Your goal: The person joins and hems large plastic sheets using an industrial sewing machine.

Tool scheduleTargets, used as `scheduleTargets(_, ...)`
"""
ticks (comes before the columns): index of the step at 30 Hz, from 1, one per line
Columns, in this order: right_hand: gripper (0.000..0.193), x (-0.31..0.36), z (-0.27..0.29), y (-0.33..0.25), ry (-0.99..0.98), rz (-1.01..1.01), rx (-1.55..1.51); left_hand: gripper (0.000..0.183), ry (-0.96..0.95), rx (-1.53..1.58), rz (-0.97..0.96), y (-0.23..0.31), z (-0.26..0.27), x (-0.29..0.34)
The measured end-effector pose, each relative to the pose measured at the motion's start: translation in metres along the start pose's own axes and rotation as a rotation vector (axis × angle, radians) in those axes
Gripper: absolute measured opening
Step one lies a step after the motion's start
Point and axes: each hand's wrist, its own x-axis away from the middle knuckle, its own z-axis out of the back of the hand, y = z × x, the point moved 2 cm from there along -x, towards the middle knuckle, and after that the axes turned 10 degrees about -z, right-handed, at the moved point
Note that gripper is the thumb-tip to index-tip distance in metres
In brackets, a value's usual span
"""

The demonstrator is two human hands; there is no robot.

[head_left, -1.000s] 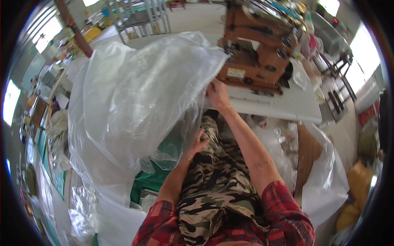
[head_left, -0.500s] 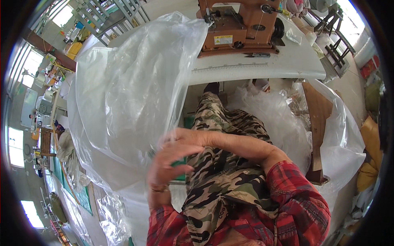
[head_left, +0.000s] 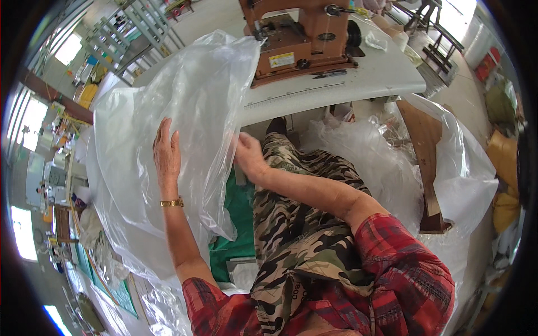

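A large clear plastic sheet (head_left: 131,185) drapes over the left part of the table, its upper corner reaching the needle end of a brown sewing machine (head_left: 314,38). My left hand (head_left: 167,157), with a gold watch on its wrist, lies over the sheet with its fingers stretched out. At the sheet's right edge, my right hand (head_left: 250,158) has its fingers curled around the plastic; the fingertips are partly hidden and slightly blurred. The machine stands on the white table (head_left: 370,84), which has a ruler scale along its front edge.
Crumpled clear plastic (head_left: 364,154) lies to the right of my camouflage-covered legs, beside a brown board (head_left: 423,145). Green material (head_left: 238,210) shows below the sheet. A grey metal rack (head_left: 129,47) stands at the back left, and yellow sacks (head_left: 503,159) at the far right.
My left hand has moved forward and left, away from my right hand, onto the plastic sheet. My right hand has come forward to the sheet's edge. The view has shifted slightly.
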Motion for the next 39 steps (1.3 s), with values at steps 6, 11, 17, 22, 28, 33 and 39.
scheduleTargets(6,0.038,-0.017,-0.008,0.019,0.047,0.108,0.463,0.052,-0.175,-0.304,0.101,-0.034,-0.010,-0.014)
scheduleTargets(11,0.030,-0.048,0.027,0.050,0.020,0.252,0.716,0.056,-0.239,-0.389,0.194,-0.059,-0.017,-0.018)
scheduleTargets(17,0.037,-0.014,0.074,0.038,-0.066,-0.042,0.383,0.056,-0.067,-0.119,0.269,-0.150,-0.019,0.011)
scheduleTargets(22,0.038,0.096,0.067,-0.042,-0.439,-0.073,0.016,0.048,-0.022,-0.085,0.238,-0.199,-0.007,0.018)
scheduleTargets(28,0.044,0.064,0.116,-0.008,-0.292,-0.170,0.287,0.041,-0.232,-0.196,0.322,-0.160,0.015,-0.008)
scheduleTargets(33,0.033,0.051,0.114,0.005,-0.066,-0.017,0.241,0.040,-0.239,-0.385,0.059,-0.084,0.039,-0.032)
scheduleTargets(39,0.031,0.084,0.076,-0.022,-0.288,0.251,0.393,0.050,-0.202,0.006,-0.352,0.153,0.014,-0.029)
